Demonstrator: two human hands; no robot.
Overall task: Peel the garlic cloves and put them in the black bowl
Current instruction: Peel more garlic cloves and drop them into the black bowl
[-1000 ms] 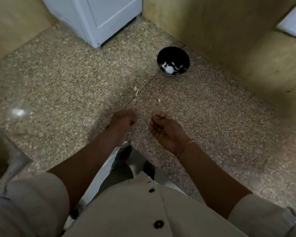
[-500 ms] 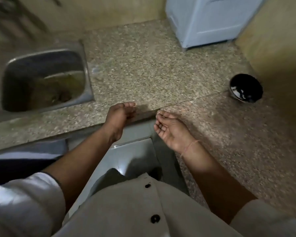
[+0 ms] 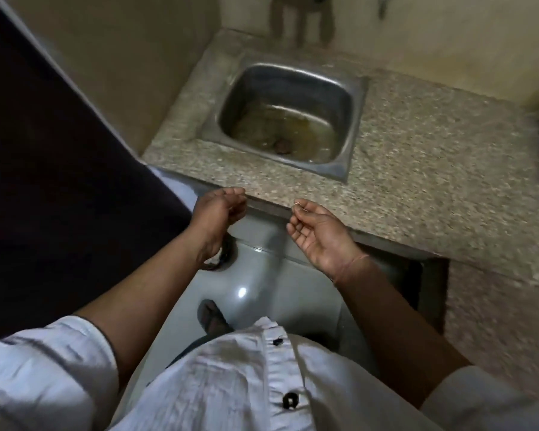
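We stand at the counter [image 3: 433, 169] edge with neither bowl nor cloves in view; the task's things lie somewhere outside the frame. Our right hand [image 3: 319, 236], palm up, pinches a tiny pale scrap [image 3: 297, 204] between thumb and forefinger, likely a papery flake of skin. Our left hand [image 3: 220, 209], at 9 o'clock of it, is cupped with fingers curled inward, and we cannot tell whether that grip holds anything. The sink [image 3: 330, 169] sits at 12 o'clock, a dull steel basin with rounded corners and a stained bottom, set in speckled polished stone. We judge this a clean-up step: we should carry both hands fully over the basin before loosening them, since dry flakes drift and cling to skin.
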